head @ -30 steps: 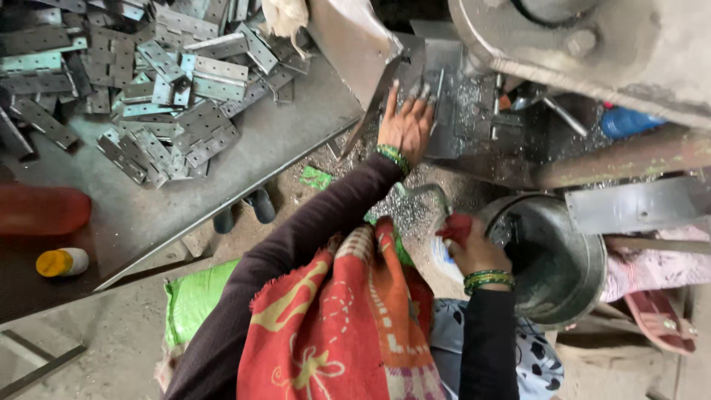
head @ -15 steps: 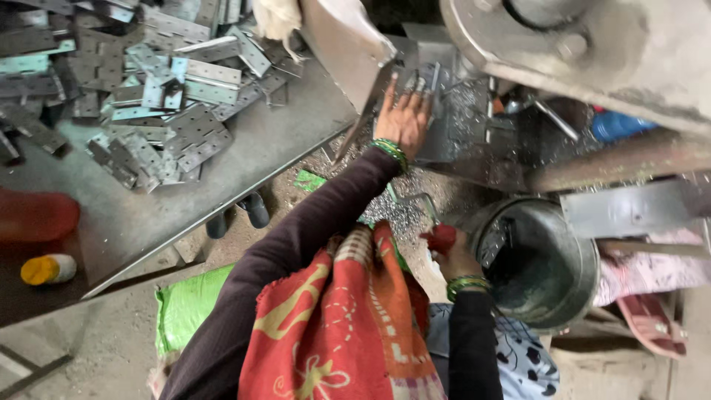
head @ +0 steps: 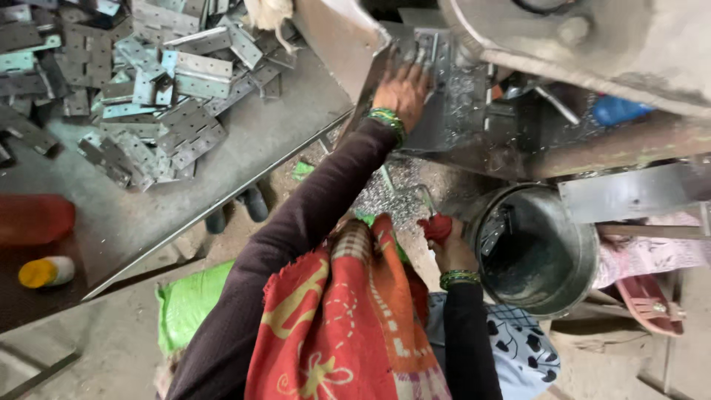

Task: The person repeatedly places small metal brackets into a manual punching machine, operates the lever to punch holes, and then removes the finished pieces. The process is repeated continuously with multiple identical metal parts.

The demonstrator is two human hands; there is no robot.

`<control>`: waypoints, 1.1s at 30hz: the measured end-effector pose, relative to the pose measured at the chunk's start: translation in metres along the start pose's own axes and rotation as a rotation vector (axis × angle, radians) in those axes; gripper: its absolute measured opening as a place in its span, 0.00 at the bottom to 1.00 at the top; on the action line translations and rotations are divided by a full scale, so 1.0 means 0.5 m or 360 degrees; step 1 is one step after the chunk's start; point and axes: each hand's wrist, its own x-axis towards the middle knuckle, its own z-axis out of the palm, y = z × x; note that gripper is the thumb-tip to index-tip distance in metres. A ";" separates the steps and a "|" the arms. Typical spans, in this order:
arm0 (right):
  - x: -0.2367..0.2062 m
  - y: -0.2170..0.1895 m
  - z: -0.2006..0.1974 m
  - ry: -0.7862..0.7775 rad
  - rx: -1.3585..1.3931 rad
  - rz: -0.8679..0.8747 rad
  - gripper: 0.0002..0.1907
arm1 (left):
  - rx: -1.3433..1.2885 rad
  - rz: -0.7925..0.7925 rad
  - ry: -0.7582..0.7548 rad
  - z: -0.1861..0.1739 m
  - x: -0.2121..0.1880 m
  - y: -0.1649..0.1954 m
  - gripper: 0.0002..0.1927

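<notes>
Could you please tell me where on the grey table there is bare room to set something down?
The grey table is bare along its near edge, between the pile of metal plates and the red bottle. The far part is crowded with plates, right up to the machine.

Landmark: metal bucket (head: pixel 544 255), lower right. Left hand (head: pixel 404 89) is up-left of bucket, palm flat on grey metal plate (head: pixel 452 96) under machine body (head: pixel 592 37). Right hand (head: pixel 444 241) is just left of bucket rim, grip closed on red object (head: pixel 437 226). Metal shavings (head: pixel 389 196) lie left of bucket. Table (head: pixel 244 155) far left carries pile of perforated hinge plates (head: pixel 148 89). Yellow-capped bottle (head: pixel 46 272) sits far left, at bucket level.
</notes>
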 end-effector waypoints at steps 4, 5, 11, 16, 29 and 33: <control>-0.006 -0.033 -0.088 -0.0034 -0.0014 -0.0166 0.42 | -0.0290 -0.0016 0.0146 -0.004 -0.002 -0.020 0.26; -0.016 -0.043 -0.115 -0.0028 -0.0132 -0.0113 0.41 | -0.0205 -0.0031 0.0100 -0.004 -0.005 -0.021 0.27; -0.057 -0.059 -0.125 0.0033 -0.0273 -0.0016 0.41 | -0.0136 -0.0103 -0.0017 -0.004 -0.024 -0.001 0.27; -0.026 -0.034 -0.018 0.0055 0.0074 -0.0069 0.42 | -0.0138 -0.0073 0.0021 -0.015 -0.027 -0.005 0.29; -0.049 -0.041 -0.100 0.0066 -0.0232 -0.0122 0.42 | -0.0179 -0.0056 -0.0050 -0.012 -0.027 -0.001 0.29; -0.009 -0.003 0.012 0.0093 0.0099 -0.0206 0.43 | -0.0196 -0.0066 -0.0001 -0.006 -0.028 -0.004 0.30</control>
